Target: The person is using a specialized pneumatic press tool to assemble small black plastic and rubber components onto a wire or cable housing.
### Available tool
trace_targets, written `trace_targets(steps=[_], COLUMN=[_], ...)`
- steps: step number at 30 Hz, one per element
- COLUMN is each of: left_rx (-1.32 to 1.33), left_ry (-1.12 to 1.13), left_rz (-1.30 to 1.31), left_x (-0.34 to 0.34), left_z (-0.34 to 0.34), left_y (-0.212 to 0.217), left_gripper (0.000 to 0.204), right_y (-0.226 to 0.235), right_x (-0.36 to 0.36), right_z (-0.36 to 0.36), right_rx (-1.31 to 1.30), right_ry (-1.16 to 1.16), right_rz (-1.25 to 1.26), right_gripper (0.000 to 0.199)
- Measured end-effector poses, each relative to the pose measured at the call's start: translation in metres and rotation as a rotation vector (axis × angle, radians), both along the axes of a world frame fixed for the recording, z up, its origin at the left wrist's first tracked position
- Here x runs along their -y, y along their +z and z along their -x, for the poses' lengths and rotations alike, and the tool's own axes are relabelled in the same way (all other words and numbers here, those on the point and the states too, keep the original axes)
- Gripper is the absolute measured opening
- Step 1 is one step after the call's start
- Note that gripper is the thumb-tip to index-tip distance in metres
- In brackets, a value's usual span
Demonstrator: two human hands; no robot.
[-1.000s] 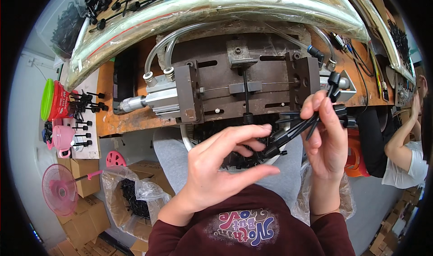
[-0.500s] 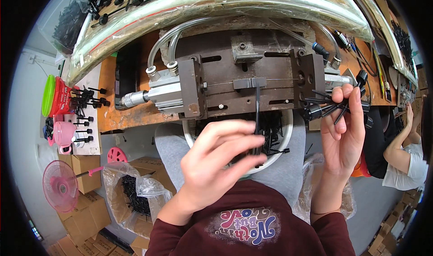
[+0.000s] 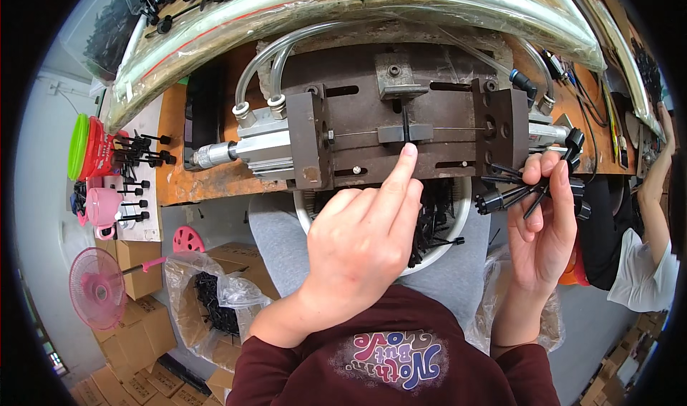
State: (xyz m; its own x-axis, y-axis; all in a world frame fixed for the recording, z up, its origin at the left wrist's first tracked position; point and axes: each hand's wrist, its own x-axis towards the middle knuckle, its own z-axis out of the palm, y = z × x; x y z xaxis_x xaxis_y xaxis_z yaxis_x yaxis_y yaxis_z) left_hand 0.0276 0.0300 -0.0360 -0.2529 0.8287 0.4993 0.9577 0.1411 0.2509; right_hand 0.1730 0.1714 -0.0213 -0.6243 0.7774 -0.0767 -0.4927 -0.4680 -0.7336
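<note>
My left hand reaches in with its index finger stretched out and the other fingers curled. The fingertip touches the near end of a thin black stem. That stem lies across a small grey metal block in the middle of the clamping fixture, its far end near a metal bracket. To the right, my right hand is closed round a bunch of black plastic stems with round ribbed heads, which fan out between the fingers and thumb.
A white tub of black stemmed parts stands between my knees under the fixture. Air cylinders with clear hoses flank the fixture. At left are a pink cup, a pink fan and a bagged box of parts. Another person's arm shows at right.
My left hand has moved up toward the fixture, and its index finger has straightened. The stem has slid away from me across the block. My right hand keeps its bunch.
</note>
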Motion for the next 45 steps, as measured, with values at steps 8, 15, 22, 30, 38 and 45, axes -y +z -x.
trace_targets(steps=[8,15,22,30,38,45], left_rx=[0.016,0.039,0.412,0.701,0.698,0.412], left_ry=[-0.030,-0.016,-0.125,-0.377,-0.309,-0.042], left_rz=[-0.006,-0.001,-0.075,-0.169,-0.167,-0.253], left_x=[-0.006,-0.006,0.000,0.021,0.031,0.010], left_z=[0.011,0.012,0.008,-0.004,0.001,0.001], left_y=[0.004,0.003,0.014,0.037,0.039,0.003], left_gripper=[0.025,0.025,0.038,0.032,0.031,0.029], right_y=[0.001,0.001,0.004,0.008,0.009,0.007], right_x=[0.005,0.010,0.017,0.022,0.007,0.008], right_z=[0.000,-0.001,0.000,0.005,-0.004,-0.005], right_rx=[0.051,0.010,0.085,0.121,0.027,0.156], right_ry=[-0.020,0.032,0.104,0.209,0.018,-0.140], right_rz=[-0.015,0.016,0.024,0.073,-0.061,-0.360], right_gripper=[0.018,0.016,0.015,0.017,0.018,0.019])
